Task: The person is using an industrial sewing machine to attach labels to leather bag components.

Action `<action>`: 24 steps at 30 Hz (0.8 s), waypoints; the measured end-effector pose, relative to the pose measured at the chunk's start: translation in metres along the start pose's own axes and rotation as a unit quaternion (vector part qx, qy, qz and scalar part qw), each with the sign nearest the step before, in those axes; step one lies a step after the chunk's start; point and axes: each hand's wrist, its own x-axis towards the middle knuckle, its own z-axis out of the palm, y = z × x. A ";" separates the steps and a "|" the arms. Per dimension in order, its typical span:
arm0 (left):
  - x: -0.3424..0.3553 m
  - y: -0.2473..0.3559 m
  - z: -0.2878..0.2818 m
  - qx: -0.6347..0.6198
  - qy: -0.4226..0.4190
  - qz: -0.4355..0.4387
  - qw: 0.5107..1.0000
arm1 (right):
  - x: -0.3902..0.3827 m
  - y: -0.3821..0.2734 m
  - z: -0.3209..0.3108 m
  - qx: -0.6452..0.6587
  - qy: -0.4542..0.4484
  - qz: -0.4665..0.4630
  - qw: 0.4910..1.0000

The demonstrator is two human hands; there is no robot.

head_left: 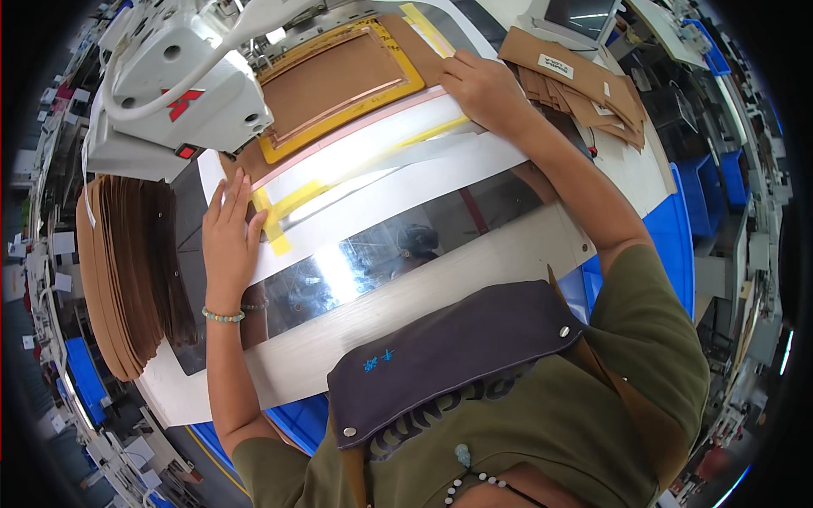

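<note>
A brown leather-like panel (332,83) lies under a yellow rectangular clamp frame (412,74) at the sewing machine (182,97). My left hand (229,224) rests flat with fingers stretched at the panel's near-left corner, beside strips of yellow tape (275,222). At the panel's right end, my right hand (483,89) presses down with bent fingers; its thumb is mostly hidden. Between the hands runs a pink strip (347,134) along the panel's near edge. A white sheet (406,182) with yellow tape lies just in front of it.
A thick stack of brown panels (127,271) stands left of the machine. More brown pieces (584,80), some labelled, are piled at the right. A shiny metal plate (364,262) covers the table near me. Blue bins (677,245) sit beside the table's right edge.
</note>
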 end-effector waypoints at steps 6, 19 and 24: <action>0.014 -0.001 0.002 -0.024 -0.004 0.005 1.000 | -0.009 0.005 -0.002 -0.007 -0.034 0.016 0.999; 0.016 0.015 0.007 -0.074 -0.003 -0.014 0.997 | -0.046 -0.015 -0.017 0.062 -0.106 0.169 0.978; 0.011 0.011 0.012 -0.082 0.002 -0.009 0.997 | -0.047 -0.012 -0.020 0.063 -0.112 0.178 0.976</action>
